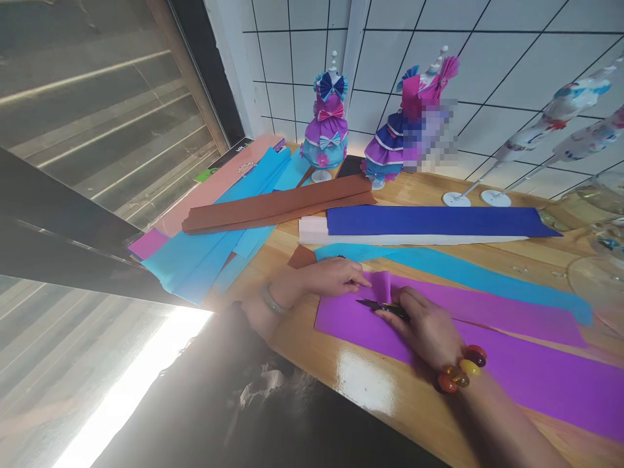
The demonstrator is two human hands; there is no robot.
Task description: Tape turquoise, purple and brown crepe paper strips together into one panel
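A long purple crepe-paper sheet lies across the wooden table, with a lengthwise split running to the right. My right hand, in a beaded bracelet, is closed around a black utility knife. Its dark blade points left, over the sheet. My left hand, wearing a bangle, rests on the sheet's left part. Its index finger stretches toward a small raised fold, and the other fingers are partly curled. Just behind the purple sheet runs a light blue strip.
Dark blue paper lies over white paper. Brown folded paper crosses light blue sheets at left. Two small dressed mannequins stand by the tiled wall. White stands and a clear glass vessel are at right.
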